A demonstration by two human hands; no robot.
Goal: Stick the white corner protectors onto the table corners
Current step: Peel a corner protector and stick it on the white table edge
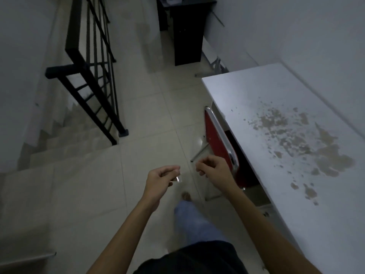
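While the left hand (161, 179) pinches a small, pale, glossy corner protector (178, 178) over the floor, well short of the white tabletop (276, 125), the right hand (214, 170) curls its fingers beside it, perhaps pinching a peeled backing, though I cannot tell. Best now to keep the sticky face untouched and seat it squarely over the tabletop's far-left corner (203, 79).

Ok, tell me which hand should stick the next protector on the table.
Probably left: the left hand already pinches a small clear piece, likely the corner protector. The right hand is nearer the white table, but what it holds, if anything, cannot be told.
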